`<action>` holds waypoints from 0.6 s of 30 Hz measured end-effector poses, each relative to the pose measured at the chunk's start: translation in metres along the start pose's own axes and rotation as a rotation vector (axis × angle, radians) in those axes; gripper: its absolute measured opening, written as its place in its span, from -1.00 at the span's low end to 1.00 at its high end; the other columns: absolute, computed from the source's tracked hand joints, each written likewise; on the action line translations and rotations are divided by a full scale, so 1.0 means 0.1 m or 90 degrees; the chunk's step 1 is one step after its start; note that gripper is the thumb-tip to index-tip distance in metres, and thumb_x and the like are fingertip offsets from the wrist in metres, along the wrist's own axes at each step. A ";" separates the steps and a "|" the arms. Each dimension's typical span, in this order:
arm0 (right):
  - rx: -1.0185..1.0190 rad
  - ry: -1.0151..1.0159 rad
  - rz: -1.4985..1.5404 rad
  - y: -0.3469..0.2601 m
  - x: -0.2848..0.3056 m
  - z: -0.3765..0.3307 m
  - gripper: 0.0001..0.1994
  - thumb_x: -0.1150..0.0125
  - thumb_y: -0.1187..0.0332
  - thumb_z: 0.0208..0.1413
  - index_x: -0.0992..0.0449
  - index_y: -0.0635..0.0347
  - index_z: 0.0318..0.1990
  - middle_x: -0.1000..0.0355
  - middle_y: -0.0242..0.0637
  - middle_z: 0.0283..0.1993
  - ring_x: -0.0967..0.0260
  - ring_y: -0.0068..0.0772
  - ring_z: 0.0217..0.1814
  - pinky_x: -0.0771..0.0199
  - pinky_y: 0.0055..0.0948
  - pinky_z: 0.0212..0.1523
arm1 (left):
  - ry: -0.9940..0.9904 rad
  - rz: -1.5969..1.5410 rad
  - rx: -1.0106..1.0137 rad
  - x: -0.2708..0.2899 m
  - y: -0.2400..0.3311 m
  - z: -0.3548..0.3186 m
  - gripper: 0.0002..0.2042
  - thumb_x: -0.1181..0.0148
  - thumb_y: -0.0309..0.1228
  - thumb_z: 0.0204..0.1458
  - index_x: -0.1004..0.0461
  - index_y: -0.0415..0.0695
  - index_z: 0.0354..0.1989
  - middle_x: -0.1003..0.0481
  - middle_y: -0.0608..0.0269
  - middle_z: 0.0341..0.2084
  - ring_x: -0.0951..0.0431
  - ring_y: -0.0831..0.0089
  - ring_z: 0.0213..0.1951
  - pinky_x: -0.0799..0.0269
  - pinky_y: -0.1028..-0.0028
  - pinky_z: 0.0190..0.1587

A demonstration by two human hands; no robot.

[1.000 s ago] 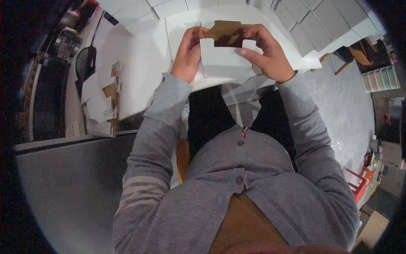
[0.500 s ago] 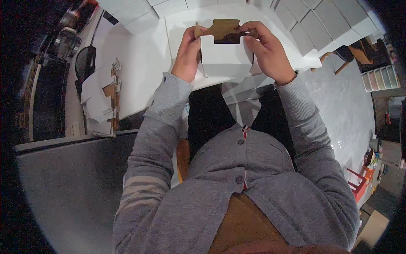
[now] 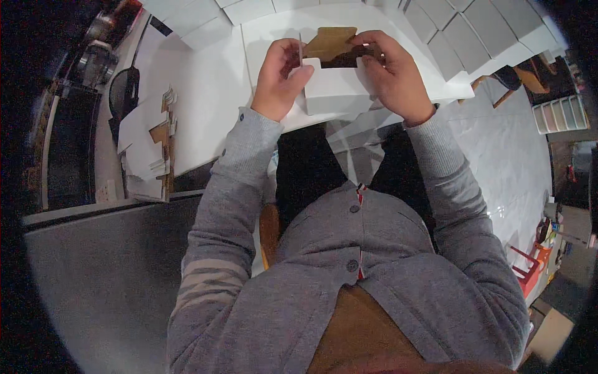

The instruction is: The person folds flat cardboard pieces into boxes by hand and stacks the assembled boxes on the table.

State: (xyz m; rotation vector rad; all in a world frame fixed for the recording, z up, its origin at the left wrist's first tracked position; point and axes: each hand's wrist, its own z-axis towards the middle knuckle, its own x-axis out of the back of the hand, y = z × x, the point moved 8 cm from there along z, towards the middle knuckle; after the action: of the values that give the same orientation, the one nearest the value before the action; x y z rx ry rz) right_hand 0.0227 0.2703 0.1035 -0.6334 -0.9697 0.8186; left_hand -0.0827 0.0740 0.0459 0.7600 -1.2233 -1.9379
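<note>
Holding smooth white cardboard box [image 3: 339, 84], brown inside, rear flap [image 3: 330, 42] raised, at near edge of white counter [image 3: 205, 93]. Pinching left end with left hand [image 3: 278, 84]; bending right hand [image 3: 398, 81] around right end, fingers [image 3: 378, 41] curled, tips partly hidden. Around: stacked boxes [image 3: 464, 28], pale floor [image 3: 492, 143].

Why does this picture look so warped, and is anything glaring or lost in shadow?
Head view: the wide lens distorts things near the rim, so stacked white boxes look slanted, and the corners fall to black. Also head view: small glints on the pale floor at right, and dark shadow inside the open white box.
</note>
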 end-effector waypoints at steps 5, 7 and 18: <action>0.090 -0.011 -0.010 -0.09 -0.04 0.02 -0.53 -0.10 0.63 0.20 -0.56 0.10 0.25 -0.52 -0.24 0.17 -0.44 -0.32 -0.08 -0.44 -0.44 -0.02 | -0.004 -0.015 -0.010 -0.03 0.04 -0.01 -0.47 -0.22 -0.67 0.13 -0.34 -0.18 0.32 -0.51 0.17 0.11 -0.51 0.37 0.05 -0.40 0.43 0.19; 0.117 -0.028 -0.001 -0.13 -0.06 0.03 -0.52 -0.14 0.60 0.14 -0.57 0.07 0.24 -0.50 -0.20 0.16 -0.41 -0.27 -0.11 -0.45 -0.40 -0.06 | -0.002 -0.009 -0.019 -0.02 0.04 -0.01 -0.45 -0.24 -0.67 0.12 -0.32 -0.18 0.33 -0.51 0.15 0.13 -0.52 0.35 0.08 -0.40 0.42 0.22; 0.119 -0.148 -0.062 -0.16 -0.26 0.09 -0.51 -0.06 0.63 0.25 -0.52 0.18 0.33 -0.37 -0.14 0.38 -0.39 -0.18 0.27 -0.41 -0.36 0.24 | -0.012 0.070 -0.078 -0.10 0.19 0.00 -0.44 -0.27 -0.65 0.15 -0.29 -0.17 0.35 -0.50 0.10 0.13 -0.54 0.32 0.09 -0.41 0.39 0.22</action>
State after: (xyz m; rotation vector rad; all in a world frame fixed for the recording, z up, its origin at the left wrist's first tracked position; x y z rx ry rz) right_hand 0.0117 0.2408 0.1078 -0.3321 -1.1103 0.8981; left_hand -0.0720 0.0763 0.0642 0.6004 -1.1217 -1.9148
